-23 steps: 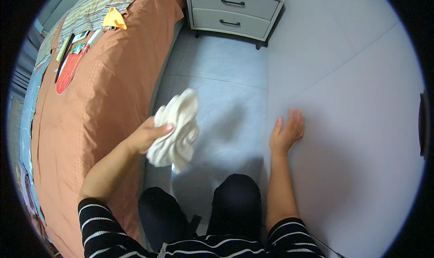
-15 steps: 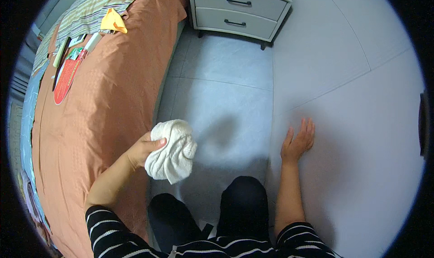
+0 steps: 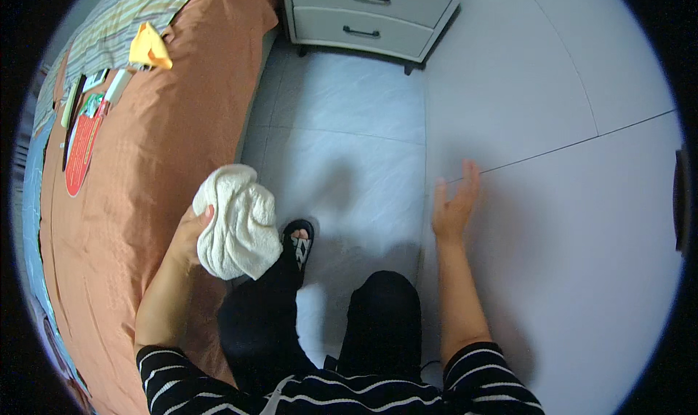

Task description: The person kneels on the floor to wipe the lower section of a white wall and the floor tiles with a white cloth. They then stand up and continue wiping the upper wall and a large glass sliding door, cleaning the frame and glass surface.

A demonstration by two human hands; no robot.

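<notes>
A crumpled white towel (image 3: 238, 222) is gripped in my left hand (image 3: 190, 233), its thumb lying over the near side. The other fingers of that hand are hidden behind the cloth. It hangs in front of the edge of the bed (image 3: 160, 131), above my left knee. My right hand (image 3: 456, 204) holds nothing; its fingers are stretched out and apart, slightly smeared by motion. That hand is near the pale grey wall panel (image 3: 567, 240) on the right, and whether it touches the panel I cannot tell.
A two-drawer nightstand (image 3: 367, 18) with dark handles stands at the far end of the tiled floor (image 3: 349, 102). On the bed lie a red paddle-shaped fan (image 3: 83, 149), a yellow cloth (image 3: 150, 48) and a striped pillow or cover (image 3: 120, 22). A dark handle (image 3: 682, 200) is on the right panel.
The towel and my left hand have shifted left and slightly away from me. My right hand has moved up and left. My left foot in a black slipper has come into view.
</notes>
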